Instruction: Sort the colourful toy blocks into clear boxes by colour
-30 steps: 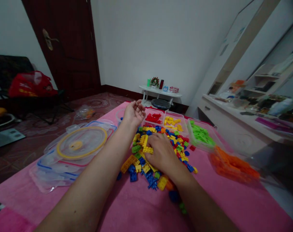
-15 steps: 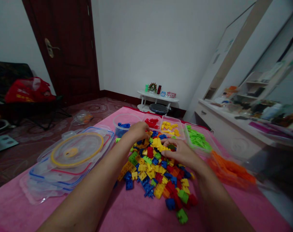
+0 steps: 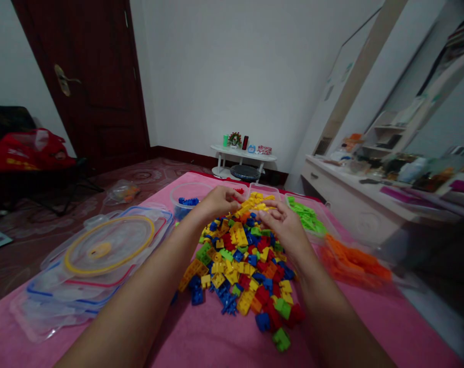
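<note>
Both hands are raised over the far part of a heap of mixed plastic building blocks (image 3: 235,266) in yellow, red, blue, green and orange. My left hand (image 3: 219,202), fingers curled, meets the left end of a yellow building block piece (image 3: 250,205). On the other side, my right hand (image 3: 283,221) has its thumb and fingers closed at the right end of that piece. The piece's exact outline blends with yellow blocks in the container behind it. A round clear tub (image 3: 174,197) of blue blocks stands left of my left hand.
Behind the heap are clear containers with red blocks (image 3: 238,190) and green blocks (image 3: 307,214). Orange blocks (image 3: 354,263) fill another at the right. Stacked clear lids (image 3: 109,245) lie left on the pink cloth (image 3: 216,342). A dresser (image 3: 339,191) stands right.
Both hands have lifted off the heap and come closer together, bringing the yellow piece up between them. The camera has turned slightly to the right.
</note>
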Demonstrator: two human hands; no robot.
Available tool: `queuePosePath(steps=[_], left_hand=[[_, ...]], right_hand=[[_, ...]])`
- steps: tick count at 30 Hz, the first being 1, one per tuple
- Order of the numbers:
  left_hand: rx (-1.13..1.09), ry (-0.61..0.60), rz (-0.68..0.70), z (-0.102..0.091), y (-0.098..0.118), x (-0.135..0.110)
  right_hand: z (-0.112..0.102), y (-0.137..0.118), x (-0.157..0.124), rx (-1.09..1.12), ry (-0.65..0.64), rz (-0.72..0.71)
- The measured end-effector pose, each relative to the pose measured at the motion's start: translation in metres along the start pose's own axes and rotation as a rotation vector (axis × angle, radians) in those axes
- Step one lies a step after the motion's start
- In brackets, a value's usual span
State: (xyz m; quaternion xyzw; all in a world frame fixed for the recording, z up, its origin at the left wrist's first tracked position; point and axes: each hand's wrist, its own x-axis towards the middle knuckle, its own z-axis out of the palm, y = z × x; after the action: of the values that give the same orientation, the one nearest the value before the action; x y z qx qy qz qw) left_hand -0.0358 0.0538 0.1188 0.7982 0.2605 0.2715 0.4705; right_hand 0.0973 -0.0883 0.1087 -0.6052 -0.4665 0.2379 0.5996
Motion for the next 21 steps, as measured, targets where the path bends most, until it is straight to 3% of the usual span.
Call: queuePosePath(steps=[3,7,13,15,19,21], left_hand=[[-0.247,-0.157,-0.043,0.002,0.013,-0.007],[-0.286,-0.255,-0.072,0.008,0.018,-0.013],[-0.261,-0.239,-0.098,0.015,0.012,-0.009],[-0.212,-0.207,-0.071,0.013,0.008,-0.006],[-0.096,-0.13,-0.035,0.009,-0.002,-0.001],[-0.039,-0.117,-0.025,0.009,-0.006,0.0]], right_hand=[[0.001,-0.009,-0.006,0.138,-0.094,0.076],[0.001,-0.014,-0.01,0.114,-0.17,0.089],[-0.01,-0.013,-0.004,-0.038,-0.163,0.074],[-0.02,-0.015,-0.005,-0.128,-0.262,0.102],[-0.044,-0.02,-0.009,-0.264,-0.587,0.189],[-0.052,-0.019,-0.008,-0.313,-0.633,0.202]])
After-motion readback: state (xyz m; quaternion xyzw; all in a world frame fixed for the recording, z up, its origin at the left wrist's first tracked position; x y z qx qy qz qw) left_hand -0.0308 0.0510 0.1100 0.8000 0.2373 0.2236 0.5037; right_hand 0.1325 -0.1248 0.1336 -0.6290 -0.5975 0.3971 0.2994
